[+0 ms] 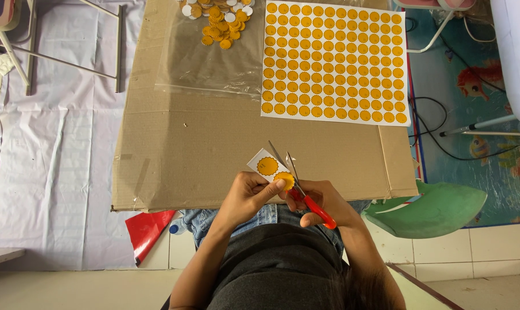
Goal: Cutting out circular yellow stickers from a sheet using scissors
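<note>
Currently: Cutting a Round Sticker From a Small Strip

Currently the left hand (245, 198) is pinched shut on a small paper strip (264, 165) bearing two orange round stickers, with thumb and forefinger closed on the lower sticker. The right hand (323, 204) is clamped around the red handles of a pair of scissors (297, 186). The blades stand parted, pointing away from the body, with the strip between them. Both hands work just above the near edge of the cardboard sheet (214, 143) that serves as the desk.

Surroundings:
- A full sticker sheet (336, 62), white with rows of orange discs, lies at the far right corner of the cardboard.
- A clear plastic bag (214, 63) lies at the far edge, left of the sheet, with a heap of cut discs (220, 23) on it, some orange, some showing white.
- A red sheet (148, 229) lies on the floor under the near left corner; a green seat (438, 209) stands to the right.

Probable faults:
- Fingertip contact. The left forefinger sits very close to the blades; closing them without shifting the grip may nick it.
- Cut into the print. The strip is held by one small area only, so it may twist as the blades close and the cut may run through the orange disc.
- Dropped piece. A freed disc near the cardboard edge may fall to the lap or floor.
</note>
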